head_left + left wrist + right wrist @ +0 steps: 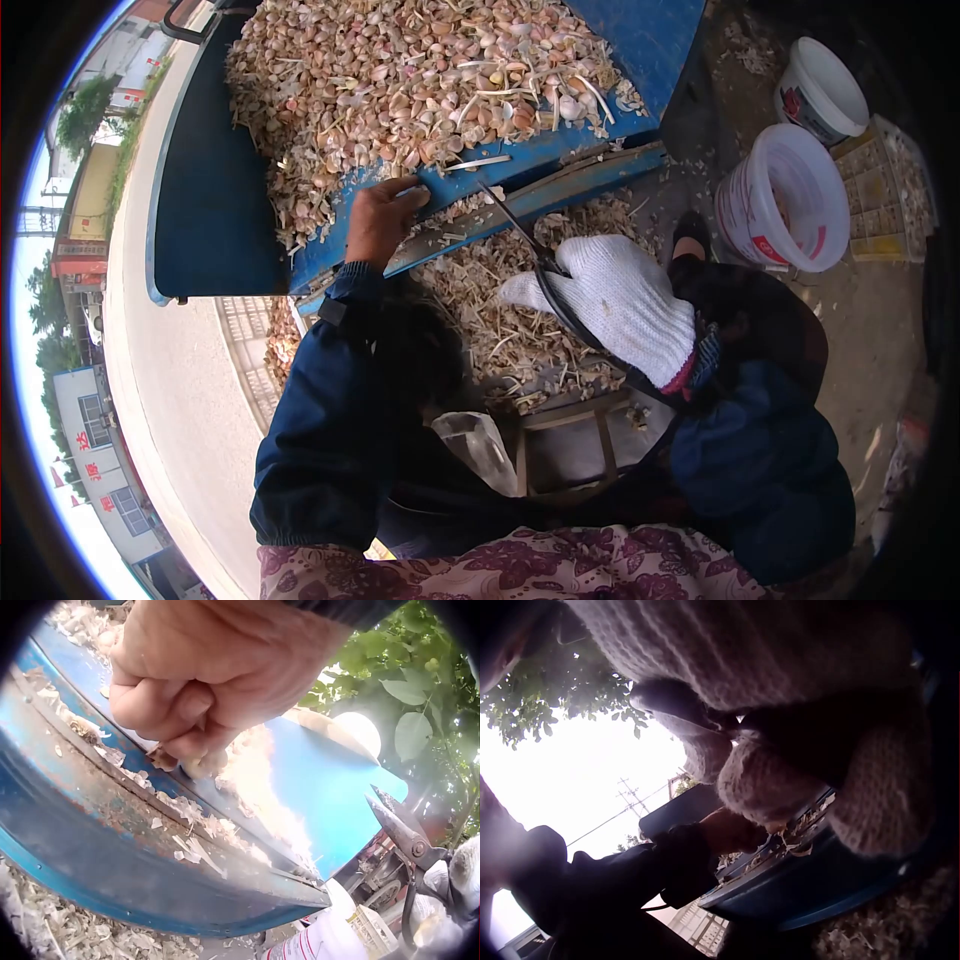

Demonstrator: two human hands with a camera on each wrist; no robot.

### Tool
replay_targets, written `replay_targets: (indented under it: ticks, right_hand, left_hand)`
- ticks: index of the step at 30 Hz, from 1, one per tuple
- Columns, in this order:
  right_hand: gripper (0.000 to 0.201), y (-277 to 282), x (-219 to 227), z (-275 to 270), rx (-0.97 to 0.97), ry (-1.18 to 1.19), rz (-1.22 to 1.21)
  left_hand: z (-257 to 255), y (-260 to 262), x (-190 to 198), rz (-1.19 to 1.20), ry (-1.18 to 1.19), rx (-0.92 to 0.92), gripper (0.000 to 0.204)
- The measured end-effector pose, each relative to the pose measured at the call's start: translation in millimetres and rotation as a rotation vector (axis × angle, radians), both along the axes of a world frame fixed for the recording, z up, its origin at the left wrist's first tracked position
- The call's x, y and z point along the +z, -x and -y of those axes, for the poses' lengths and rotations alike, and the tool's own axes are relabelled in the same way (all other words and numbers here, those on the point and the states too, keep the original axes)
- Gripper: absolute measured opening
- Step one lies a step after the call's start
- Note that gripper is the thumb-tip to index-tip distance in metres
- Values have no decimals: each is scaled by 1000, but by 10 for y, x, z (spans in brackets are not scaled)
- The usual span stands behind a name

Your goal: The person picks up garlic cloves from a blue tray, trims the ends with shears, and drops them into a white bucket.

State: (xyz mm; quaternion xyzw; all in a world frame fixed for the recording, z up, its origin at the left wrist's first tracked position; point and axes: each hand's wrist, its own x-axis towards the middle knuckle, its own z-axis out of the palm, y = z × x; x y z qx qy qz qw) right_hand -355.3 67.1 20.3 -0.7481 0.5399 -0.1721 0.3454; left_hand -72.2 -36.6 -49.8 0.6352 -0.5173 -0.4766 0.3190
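Observation:
A heap of garlic cloves (430, 80) with loose skins and stalks fills the blue metal tray (205, 205). At the tray's near lip, my bare left hand (375, 228) pinches a garlic clove (202, 763) between thumb and fingers. My right hand (630, 300), in a white knitted glove, grips a pair of scissors (411, 841) to the right of the left hand. Their blades point up toward the tray and stand slightly apart in the left wrist view. A cut stalk (478, 163) lies on the lip, beyond the blade tips.
Below the lip lies a pile of dry skins and stalk bits (500, 320). Two white buckets, a near one (740, 205) and a farther one (850, 95), stand at the right beside a yellowish crate (870, 190). A clear plastic bag (480, 450) hangs near the lap.

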Motion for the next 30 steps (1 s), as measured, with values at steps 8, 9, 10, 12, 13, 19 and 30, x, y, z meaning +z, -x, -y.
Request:
replay_targets:
  ticks: [8, 9, 10, 12, 13, 19, 30]
  right_hand:
    - [65, 0, -38, -17, -75, 77, 83]
    - [66, 4, -36, -15, -74, 76, 80]
    - [66, 6, -34, -12, -72, 76, 78]
    - [66, 6, -34, -8, -70, 55, 80]
    - [67, 5, -33, -6, -68, 35, 83]
    - [63, -72, -8, 9, -6, -23, -115]
    - [55, -99, -20, -88, 51, 179, -190]
  left_hand:
    - [-86, 143, -94, 372, 259, -45, 25]
    - [-84, 153, -83, 371, 257, -46, 25]
    - [-80, 163, -66, 338, 228, -34, 23]
    - [-72, 157, -54, 305, 198, -22, 21]
    - [-64, 134, -45, 190, 145, -3, 19]
    - [-152, 155, 208, -147, -47, 42, 19]
    - [-436, 440, 504, -555, -94, -125, 26]
